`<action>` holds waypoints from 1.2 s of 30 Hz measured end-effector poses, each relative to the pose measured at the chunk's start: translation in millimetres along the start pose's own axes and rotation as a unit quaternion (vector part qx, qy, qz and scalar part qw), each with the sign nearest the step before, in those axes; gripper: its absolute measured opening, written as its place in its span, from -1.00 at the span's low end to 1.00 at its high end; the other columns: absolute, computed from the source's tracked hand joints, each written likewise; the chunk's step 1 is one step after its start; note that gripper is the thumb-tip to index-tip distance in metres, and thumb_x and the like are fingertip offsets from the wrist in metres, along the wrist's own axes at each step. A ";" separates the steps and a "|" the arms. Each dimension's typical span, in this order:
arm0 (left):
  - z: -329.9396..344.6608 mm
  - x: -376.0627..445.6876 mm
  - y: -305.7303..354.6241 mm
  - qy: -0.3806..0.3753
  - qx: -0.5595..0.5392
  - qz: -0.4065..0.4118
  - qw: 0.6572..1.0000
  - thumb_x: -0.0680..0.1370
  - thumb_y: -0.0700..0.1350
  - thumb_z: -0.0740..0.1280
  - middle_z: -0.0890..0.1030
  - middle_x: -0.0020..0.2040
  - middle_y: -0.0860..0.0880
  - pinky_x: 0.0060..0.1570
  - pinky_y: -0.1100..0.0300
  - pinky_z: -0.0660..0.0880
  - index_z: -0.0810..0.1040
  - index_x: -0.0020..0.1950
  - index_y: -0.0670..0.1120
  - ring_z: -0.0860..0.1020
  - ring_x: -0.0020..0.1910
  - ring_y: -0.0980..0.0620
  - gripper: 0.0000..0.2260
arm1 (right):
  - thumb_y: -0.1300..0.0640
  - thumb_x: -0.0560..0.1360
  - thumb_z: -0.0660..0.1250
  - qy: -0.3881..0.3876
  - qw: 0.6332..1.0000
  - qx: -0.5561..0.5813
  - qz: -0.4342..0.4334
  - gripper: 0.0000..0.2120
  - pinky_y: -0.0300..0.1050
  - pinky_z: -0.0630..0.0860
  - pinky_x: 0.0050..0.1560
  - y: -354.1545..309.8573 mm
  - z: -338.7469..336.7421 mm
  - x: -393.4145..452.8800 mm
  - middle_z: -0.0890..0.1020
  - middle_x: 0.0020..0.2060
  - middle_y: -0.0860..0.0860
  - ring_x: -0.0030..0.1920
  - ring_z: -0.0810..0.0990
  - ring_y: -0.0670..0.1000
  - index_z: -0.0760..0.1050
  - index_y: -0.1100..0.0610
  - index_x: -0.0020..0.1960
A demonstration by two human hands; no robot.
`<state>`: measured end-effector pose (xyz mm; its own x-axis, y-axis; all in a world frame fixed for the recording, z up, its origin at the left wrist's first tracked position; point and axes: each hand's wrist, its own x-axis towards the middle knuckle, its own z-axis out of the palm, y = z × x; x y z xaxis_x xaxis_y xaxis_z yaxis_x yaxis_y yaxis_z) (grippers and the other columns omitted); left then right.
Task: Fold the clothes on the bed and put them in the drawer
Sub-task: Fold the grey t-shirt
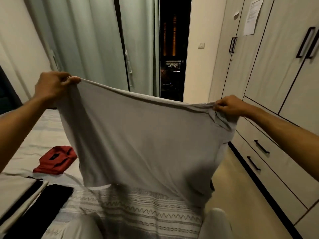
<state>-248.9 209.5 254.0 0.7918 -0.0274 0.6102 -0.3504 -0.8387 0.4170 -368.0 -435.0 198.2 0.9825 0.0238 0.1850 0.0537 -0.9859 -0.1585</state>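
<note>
- Covering the bed (43, 135) ahead of us, the grey garment (138, 135) hangs spread in the air, its lower edge blurred.
- We stretch both forearms forward, left raised higher.
- Our left hand (51, 85) pinches one top corner; our right hand (231, 105) grips the bunched other corner.
- A folded red garment (55, 160) lies on the bed; closed drawers (276, 161) stand right.

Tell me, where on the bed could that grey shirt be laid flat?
Bare sheet lies beyond the red garment, toward the curtains, and on the patterned blanket beneath the grey shirt. The near-left corner is crowded by the black garment.
</note>
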 end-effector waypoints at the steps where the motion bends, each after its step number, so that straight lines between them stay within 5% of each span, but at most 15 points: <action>1: -1.5 -0.8 -0.7 0.005 0.009 0.006 1.000 0.55 0.40 0.31 0.68 0.01 -0.15 -0.02 -0.14 0.54 0.72 0.10 -0.02 0.61 0.04 -0.23 -0.48 | 0.07 0.69 0.30 0.030 0.999 0.024 0.014 -0.77 -0.07 0.46 -0.03 0.5 -5.4 0.6 0.70 -0.02 0.08 -0.14 0.59 -0.01 0.70 0.15 0.11; 6: -22.9 1.7 -23.3 0.024 -0.012 -0.060 0.998 0.64 0.23 0.32 0.64 0.22 -0.19 0.17 -0.25 0.58 0.67 0.23 -0.02 0.57 0.21 -0.31 -0.62 | 0.16 0.70 0.26 0.183 0.941 0.261 0.110 -0.74 0.11 0.67 0.03 14.0 -56.3 -4.0 0.70 -0.15 0.21 -0.21 0.70 0.13 0.64 0.33 0.05; 10: -35.3 -11.8 -9.8 -0.020 -0.084 0.013 0.996 0.63 0.16 0.36 0.68 0.06 -0.16 0.03 0.26 0.56 0.72 0.18 -0.06 0.63 0.12 -0.20 -0.66 | -0.01 0.70 0.28 0.057 0.963 0.233 0.119 -0.68 0.04 0.62 -0.04 -3.5 -68.7 -7.9 0.73 -0.04 0.21 -0.01 0.73 0.22 0.63 0.24 0.08; 14: -14.8 -39.8 68.6 -0.234 -0.115 0.083 0.962 0.55 0.20 0.43 0.73 -0.06 -0.11 0.02 0.02 0.59 0.75 0.03 -0.01 0.62 -0.09 0.07 -0.70 | -0.24 0.50 0.38 -0.067 0.972 0.226 -0.014 -0.47 0.08 0.64 0.14 -98.4 -28.9 -7.4 0.69 0.13 0.08 0.10 0.69 0.07 0.54 0.10 0.31; 17: 13.1 -63.5 131.9 -0.416 -0.110 0.164 0.888 0.55 0.17 0.49 0.74 -0.07 0.07 -0.01 0.23 0.59 0.76 0.03 0.05 0.65 -0.07 0.19 -0.77 | -0.29 0.41 0.49 -0.145 0.936 0.291 -0.134 -0.26 -0.02 0.61 0.25 -191.6 13.2 -6.0 0.57 0.36 -0.04 0.28 0.61 -0.04 0.35 -0.13 0.51; 19: 25.8 -71.5 159.4 -0.462 -0.114 0.188 0.859 0.54 0.13 0.52 0.76 -0.03 0.07 0.04 0.29 0.59 0.77 0.04 0.07 0.68 -0.03 0.18 -0.82 | -0.23 0.43 0.57 -0.180 0.895 0.357 -0.198 -0.29 -0.21 0.61 0.19 -242.4 38.1 -8.4 0.60 0.31 -0.16 0.28 0.62 -0.12 0.37 -0.19 0.49; 24: -6.2 -61.7 157.8 -0.371 -0.118 0.172 0.905 0.55 0.12 0.51 0.75 -0.04 0.07 -0.01 0.28 0.61 0.77 0.02 0.05 0.71 -0.01 0.11 -0.82 | 0.10 0.54 0.52 -0.184 0.840 0.469 -0.202 -0.79 -0.26 0.62 -0.01 -291.2 67.5 -1.8 0.74 0.00 -0.13 0.08 0.71 -0.02 0.65 -0.02 0.16; 28: -42.1 -51.9 107.1 -0.242 -0.129 0.117 0.955 0.51 0.19 0.51 0.74 -0.07 0.06 -0.07 0.33 0.58 0.77 0.00 0.06 0.68 -0.07 0.18 -0.77 | 0.13 0.59 0.43 -0.242 0.915 0.255 -0.197 -0.87 -0.05 0.62 -0.04 -264.4 99.0 15.8 0.70 -0.01 0.15 0.00 0.67 0.15 0.66 0.19 0.04; 31: -56.3 -47.5 71.2 -0.147 -0.151 0.087 0.974 0.48 0.20 0.53 0.73 -0.12 0.12 -0.11 0.42 0.51 0.78 -0.03 0.06 0.64 -0.12 0.24 -0.76 | 0.02 0.58 0.40 -0.286 0.946 0.037 -0.146 -0.80 -0.01 0.53 -0.11 -232.9 153.1 13.1 0.60 -0.05 0.14 -0.16 0.55 0.07 0.47 0.07 -0.14; 36: -89.0 -48.3 8.1 -0.042 -0.101 0.013 0.994 0.48 0.30 0.49 0.73 -0.08 0.02 -0.19 0.47 0.53 0.77 0.04 0.05 0.60 -0.16 0.26 -0.65 | 0.12 0.58 0.33 -0.205 0.978 -0.019 -0.032 -0.85 -0.14 0.42 -0.11 -161.9 173.9 19.1 0.64 -0.01 0.17 -0.06 0.58 0.12 0.60 0.18 0.05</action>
<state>-334.5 252.4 287.8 0.8174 -0.1004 0.5673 -0.4576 -0.7113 0.5335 -326.9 -246.1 58.7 0.9668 0.1423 -0.2121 0.1183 -0.9855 -0.1219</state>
